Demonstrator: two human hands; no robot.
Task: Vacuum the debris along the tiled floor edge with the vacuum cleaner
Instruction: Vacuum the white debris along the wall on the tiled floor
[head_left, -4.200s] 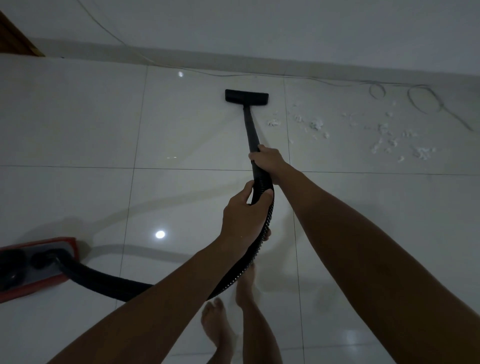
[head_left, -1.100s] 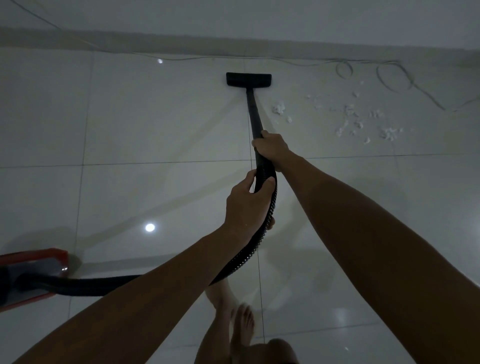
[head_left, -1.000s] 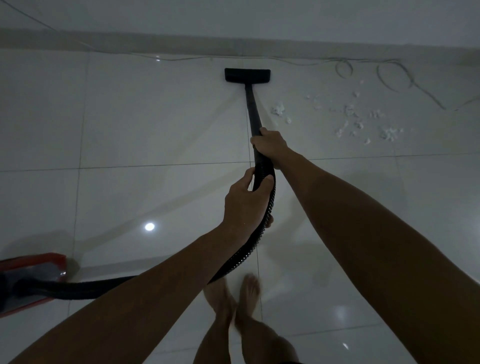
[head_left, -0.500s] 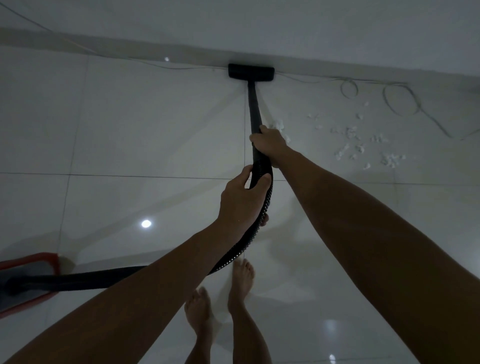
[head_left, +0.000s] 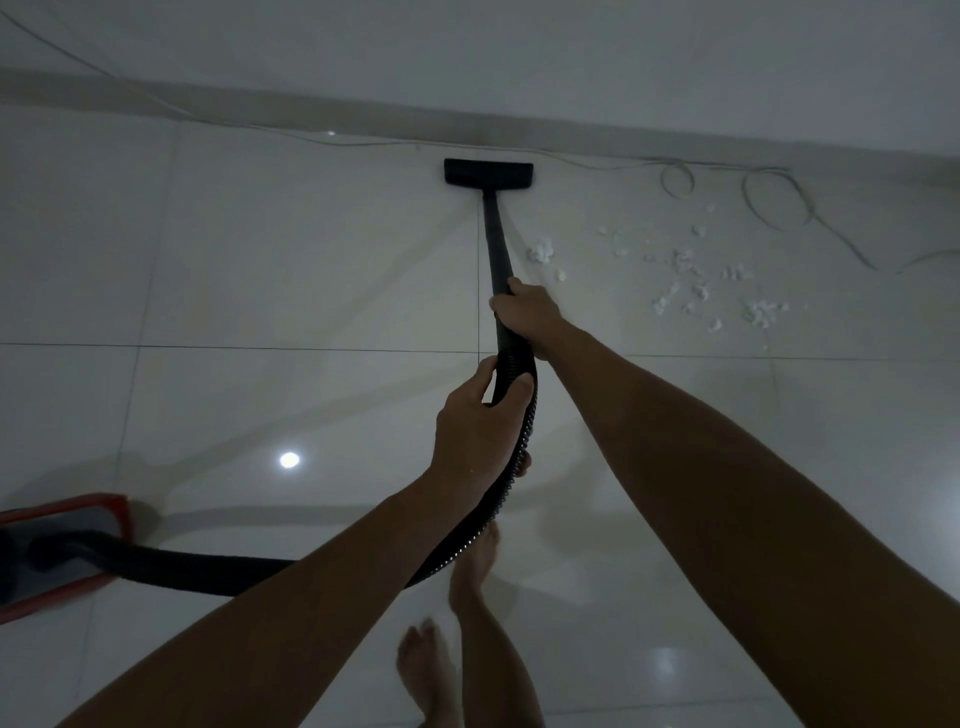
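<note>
Two hands: both are on the vacuum; the left hand (head_left: 475, 421) is curled round the ribbed hose (head_left: 511, 467), and the right hand (head_left: 527, 314) is wrapped round the rigid wand (head_left: 496, 244) further along.
Canister: the red vacuum body (head_left: 67, 551) sits at the near left, well apart from the wall, its hose running right across the floor to the hands.
Nozzle: the floor head (head_left: 488, 173) lies flat on the tiles a little short of the skirting (head_left: 363, 117); half a second ago it was pressed right up against it, so the stroke has been pulled back toward the person.
Meaning: that pass along the edge looks finished, and the head now seems free to shift right.
Debris: the white scraps (head_left: 685, 275) lie to the right of the wand, with one clump (head_left: 541, 252) just beside it and the rest further right, none yet picked up.
Edge: a thin cable (head_left: 769, 200) runs along the foot of the wall and loops on the floor at the far right, near the scraps; the head could snag or suck it in.
Room: open tiled floor (head_left: 291, 270) left of and behind the head, and bare feet (head_left: 470, 571) close under the hose.
</note>
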